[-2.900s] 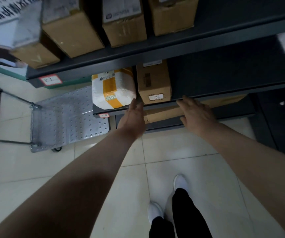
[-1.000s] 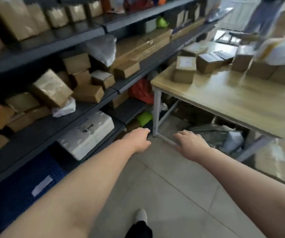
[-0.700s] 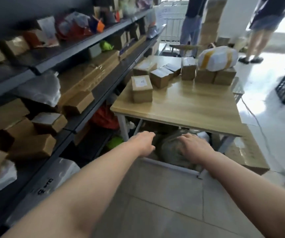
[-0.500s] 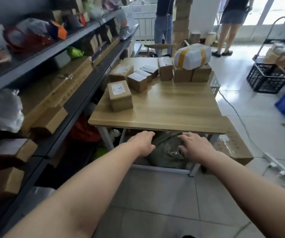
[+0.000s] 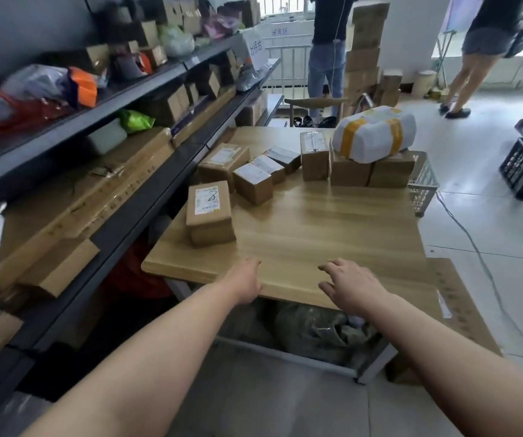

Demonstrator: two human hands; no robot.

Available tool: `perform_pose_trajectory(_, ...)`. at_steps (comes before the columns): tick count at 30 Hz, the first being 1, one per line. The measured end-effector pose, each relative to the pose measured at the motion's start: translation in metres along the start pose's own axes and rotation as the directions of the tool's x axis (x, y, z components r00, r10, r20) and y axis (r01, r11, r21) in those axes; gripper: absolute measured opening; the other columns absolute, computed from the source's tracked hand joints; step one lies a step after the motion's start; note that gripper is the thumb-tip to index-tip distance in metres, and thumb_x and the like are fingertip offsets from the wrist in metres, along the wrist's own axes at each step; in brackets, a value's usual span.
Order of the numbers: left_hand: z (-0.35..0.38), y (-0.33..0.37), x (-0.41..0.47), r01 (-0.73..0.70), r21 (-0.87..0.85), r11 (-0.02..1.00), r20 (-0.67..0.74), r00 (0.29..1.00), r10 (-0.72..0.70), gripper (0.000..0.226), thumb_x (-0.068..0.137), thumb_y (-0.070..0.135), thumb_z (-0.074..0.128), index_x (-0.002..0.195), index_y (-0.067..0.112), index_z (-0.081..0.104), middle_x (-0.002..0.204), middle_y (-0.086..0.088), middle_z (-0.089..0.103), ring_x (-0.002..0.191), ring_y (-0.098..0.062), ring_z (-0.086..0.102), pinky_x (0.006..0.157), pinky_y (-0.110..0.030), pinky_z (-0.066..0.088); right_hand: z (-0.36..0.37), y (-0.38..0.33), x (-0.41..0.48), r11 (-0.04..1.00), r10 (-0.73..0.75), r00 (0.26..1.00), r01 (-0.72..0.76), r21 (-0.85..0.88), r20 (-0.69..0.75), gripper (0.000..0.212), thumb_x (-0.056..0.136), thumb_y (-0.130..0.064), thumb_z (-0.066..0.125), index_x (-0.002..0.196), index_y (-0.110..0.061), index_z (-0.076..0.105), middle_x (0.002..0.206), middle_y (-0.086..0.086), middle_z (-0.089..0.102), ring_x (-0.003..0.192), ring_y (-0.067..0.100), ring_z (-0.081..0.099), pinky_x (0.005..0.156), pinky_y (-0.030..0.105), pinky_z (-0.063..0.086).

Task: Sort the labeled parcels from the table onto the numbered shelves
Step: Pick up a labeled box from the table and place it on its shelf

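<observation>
A wooden table (image 5: 301, 247) carries cardboard parcels (image 5: 211, 212), one white-wrapped (image 5: 375, 134).

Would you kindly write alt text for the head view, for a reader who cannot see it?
A person's empty left hand and right hand reach over the near edge of a wooden table holding labelled cardboard parcels; the nearest box sits beyond the left hand. Shelves of parcels line the left.

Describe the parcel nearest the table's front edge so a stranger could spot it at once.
Find the wooden table beside the dark shelves. On its left side, nearest the front edge, a brown cardboard box sits alone. The other boxes cluster behind it, and its white label bears a large handwritten black scrawl.
</observation>
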State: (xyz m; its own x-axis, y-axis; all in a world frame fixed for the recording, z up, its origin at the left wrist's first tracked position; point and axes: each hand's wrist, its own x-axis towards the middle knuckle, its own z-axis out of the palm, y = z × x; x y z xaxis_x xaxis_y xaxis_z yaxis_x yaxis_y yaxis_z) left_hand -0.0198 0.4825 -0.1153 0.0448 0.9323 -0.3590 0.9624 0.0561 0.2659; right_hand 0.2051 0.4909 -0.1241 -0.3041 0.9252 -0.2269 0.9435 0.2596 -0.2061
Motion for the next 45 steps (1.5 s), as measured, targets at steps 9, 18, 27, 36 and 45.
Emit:
perform_pose_trajectory(9, -0.024, -0.043, 0.053, 0.139, -0.033, 0.990, -0.076, 0.987, -0.141, 0.060, 0.095, 0.027, 0.057, 0.149, 0.016, 0.032, 0.155, -0.006, 0.029, 0.141, -0.027, 0.032, 0.115, -0.040, 0.029, -0.006, -0.016, 0.086, 0.993, -0.110, 0.991, 0.106, 0.058, 0.070, 0.048, 0.099, -0.042, 0.043, 0.144, -0.026, 0.038, 0.147, -0.001, 0.041, 0.128, 0.024, 0.046, 0.100, 0.038, 0.043)
perform_pose_trajectory(18, -0.075, -0.127, 0.136, 0.259, -0.104, 0.960, -0.197, 0.941, -0.275, 0.060, 0.096, 0.030, 0.056, 0.148, 0.019, 0.029, 0.160, -0.002, 0.012, 0.143, -0.027, 0.021, 0.110, -0.045, 0.034, -0.008, -0.080, 0.201, 0.992, -0.118, 0.989, 0.113, 0.061, 0.093, 0.045, 0.100, -0.035, 0.042, 0.143, -0.024, 0.040, 0.146, 0.000, 0.041, 0.127, 0.022, 0.048, 0.098, 0.035, 0.044)
perform_pose_trajectory(27, -0.109, -0.197, 0.219, 0.328, -0.349, 0.878, -0.043, 0.930, -0.365, 0.046, 0.095, 0.029, 0.059, 0.135, 0.016, 0.039, 0.139, -0.006, 0.049, 0.126, -0.026, 0.050, 0.098, -0.039, 0.043, 0.003, -0.175, 0.316, 0.960, -0.071, 0.992, 0.038, 0.278, 0.109, 0.060, 0.099, -0.033, 0.045, 0.151, -0.016, 0.021, 0.150, 0.011, 0.035, 0.135, 0.028, 0.037, 0.107, 0.036, 0.034)
perform_pose_trajectory(36, -0.089, -0.217, 0.233, 0.334, -0.546, 0.769, 0.106, 0.937, -0.332, 0.088, 0.097, 0.021, 0.057, 0.156, 0.026, -0.009, 0.152, -0.005, 0.038, 0.133, -0.025, 0.043, 0.108, -0.038, 0.036, 0.023, -0.178, 0.345, 0.844, 0.013, 0.985, -0.104, 0.526, 0.174, 0.083, 0.095, -0.027, 0.057, 0.155, -0.017, 0.001, 0.160, 0.001, 0.017, 0.144, 0.018, 0.023, 0.113, 0.027, 0.021)
perform_pose_trajectory(45, -0.079, -0.210, 0.221, 0.328, -0.700, 0.635, 0.102, 0.925, -0.365, 0.087, 0.097, 0.014, 0.056, 0.155, 0.034, -0.006, 0.149, -0.003, 0.041, 0.131, -0.023, 0.044, 0.107, -0.038, 0.038, 0.026, -0.173, 0.338, 0.785, 0.030, 0.986, -0.124, 0.607, 0.163, 0.081, 0.094, -0.026, 0.059, 0.155, -0.025, 0.005, 0.158, -0.001, 0.025, 0.141, 0.020, 0.031, 0.109, 0.028, 0.026)
